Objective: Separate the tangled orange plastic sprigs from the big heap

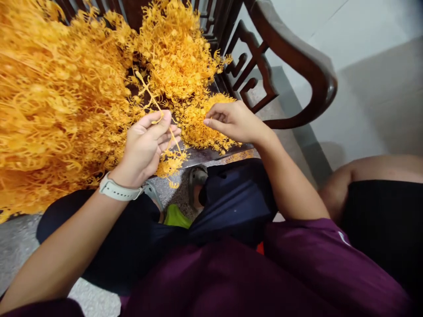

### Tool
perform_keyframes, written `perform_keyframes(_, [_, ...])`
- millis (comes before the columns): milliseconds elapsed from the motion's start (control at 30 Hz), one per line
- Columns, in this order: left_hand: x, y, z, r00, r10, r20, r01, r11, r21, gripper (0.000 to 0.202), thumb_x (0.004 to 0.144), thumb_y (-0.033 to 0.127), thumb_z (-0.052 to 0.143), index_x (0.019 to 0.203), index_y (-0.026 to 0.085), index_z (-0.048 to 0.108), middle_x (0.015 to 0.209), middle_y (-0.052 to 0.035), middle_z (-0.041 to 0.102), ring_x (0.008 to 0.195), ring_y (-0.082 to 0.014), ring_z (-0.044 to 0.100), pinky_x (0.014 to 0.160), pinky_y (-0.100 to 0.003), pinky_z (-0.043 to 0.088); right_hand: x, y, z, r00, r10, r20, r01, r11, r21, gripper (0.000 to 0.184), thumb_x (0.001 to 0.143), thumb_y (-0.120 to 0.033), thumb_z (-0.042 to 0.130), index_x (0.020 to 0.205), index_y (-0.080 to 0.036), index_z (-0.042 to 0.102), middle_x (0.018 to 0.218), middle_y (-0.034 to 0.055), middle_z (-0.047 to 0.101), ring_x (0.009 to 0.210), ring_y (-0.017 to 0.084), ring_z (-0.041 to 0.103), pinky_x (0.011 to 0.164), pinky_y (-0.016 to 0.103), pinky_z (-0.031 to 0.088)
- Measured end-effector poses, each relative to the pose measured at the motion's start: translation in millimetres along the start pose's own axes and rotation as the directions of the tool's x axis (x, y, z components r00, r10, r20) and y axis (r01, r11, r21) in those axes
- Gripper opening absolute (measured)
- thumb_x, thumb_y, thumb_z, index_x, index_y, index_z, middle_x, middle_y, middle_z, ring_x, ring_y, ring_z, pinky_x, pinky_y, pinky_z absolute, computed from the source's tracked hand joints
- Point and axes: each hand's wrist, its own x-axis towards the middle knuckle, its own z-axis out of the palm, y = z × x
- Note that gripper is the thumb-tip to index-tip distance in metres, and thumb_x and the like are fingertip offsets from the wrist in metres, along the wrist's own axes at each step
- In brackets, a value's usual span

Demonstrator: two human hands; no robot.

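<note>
Thumb of the left hand pins a yellow sprig mid-stem against the fingers, seemingly leaving both ends accessible; the right hand, loosely curled and apparently empty, hovers by the smaller heap on the wooden seat, larger heaps apparently within reach.

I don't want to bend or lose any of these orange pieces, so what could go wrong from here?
The thin orange stem could slip or bend, being pinched in the fingers of the left hand. Its curled tips might snag on the big heap beside it. Pieces of the small pile might spill, since it reaches the bench's front edge.
</note>
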Motion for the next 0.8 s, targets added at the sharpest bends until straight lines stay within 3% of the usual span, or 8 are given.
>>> perform_keyframes(100, [-1.9,3.8,2.1,0.999,-0.009,-0.049,0.011,0.999,0.034,0.013,0.101,0.023,0.083,0.095,0.022,0.072,0.075,0.0021,0.077,0.071,-0.0125,0.078,0.070,-0.023,0.069,0.2,-13.2,8.9,0.994,-0.063,0.093,0.053,0.993,0.110,0.044,0.106,-0.053,0.071,0.084,-0.015,0.073,0.073,0.0018,0.067,0.066,0.013,0.055,0.067,0.030,0.040])
perform_keyframes(200, [-0.7,6.1,1.7,0.998,-0.004,-0.056,0.006,0.999,0.041,0.021,0.103,0.024,0.081,0.089,0.023,0.065,0.079,0.0017,0.078,0.071,-0.0123,0.078,0.068,-0.023,0.068,0.2,-36.4,24.2,0.981,-0.178,0.081,0.136,0.919,0.371,0.048,0.115,-0.056,0.058,0.094,-0.015,0.074,0.084,0.0024,0.071,0.074,0.012,0.060,0.072,0.028,0.044])
perform_keyframes(333, [4.0,10.2,-1.1,0.999,0.031,-0.041,-0.032,0.999,-0.010,0.029,0.100,0.032,0.085,0.089,0.025,0.059,0.087,0.0008,0.081,0.079,-0.0149,0.081,0.070,-0.025,0.068,-1.1,-67.3,51.7,0.954,-0.298,0.017,0.249,0.827,0.504,0.034,0.102,-0.049,0.083,0.101,-0.015,0.074,0.090,0.0007,0.070,0.081,0.012,0.062,0.075,0.027,0.047])
perform_keyframes(433, [3.2,16.5,-0.2,0.998,0.029,-0.056,-0.028,1.000,0.007,0.029,0.106,0.033,0.078,0.091,0.025,0.056,0.086,0.0015,0.079,0.064,-0.0111,0.072,0.059,-0.022,0.060,-1.0,-75.6,61.8,0.980,-0.192,-0.042,0.173,0.743,0.646,0.030,0.101,-0.043,0.085,0.099,-0.016,0.072,0.088,-0.0004,0.067,0.077,0.012,0.059,0.072,0.027,0.046])
perform_keyframes(567, [-4.0,23.7,3.7,0.999,-0.036,-0.024,0.038,0.997,0.065,0.026,0.117,0.037,0.060,0.096,0.021,0.058,0.077,0.0014,0.073,0.041,-0.0035,0.043,0.038,-0.017,0.027,1.5,-75.0,58.2,0.994,-0.104,-0.037,0.093,0.619,0.780,0.034,0.099,-0.045,0.087,0.094,-0.017,0.068,0.082,-0.0021,0.062,0.074,0.011,0.053,0.069,0.027,0.043])
perform_keyframes(700, [-7.4,29.5,2.8,0.995,-0.061,0.085,0.053,0.994,0.093,0.029,0.115,0.042,0.061,0.097,0.020,0.061,0.069,0.0033,0.065,0.039,-0.0014,0.029,0.039,-0.017,0.011,3.4,-75.4,51.4,0.995,-0.088,0.056,0.001,0.547,0.837,0.039,0.101,-0.052,0.083,0.096,-0.019,0.064,0.074,-0.0045,0.054,0.066,0.010,0.048,0.062,0.025,0.039])
perform_keyframes(800, [-7.9,36.8,0.0,0.983,-0.092,0.161,0.065,0.984,0.165,0.032,0.115,0.046,0.059,0.097,0.020,0.062,0.066,0.0016,0.063,0.038,-0.0021,0.027,0.039,-0.020,0.009,4.0,-74.0,46.0,0.998,-0.047,0.044,-0.009,0.572,0.820,0.043,0.097,-0.053,0.088,0.091,-0.018,0.063,0.073,-0.0051,0.051,0.065,0.008,0.043,0.059,0.023,0.035])
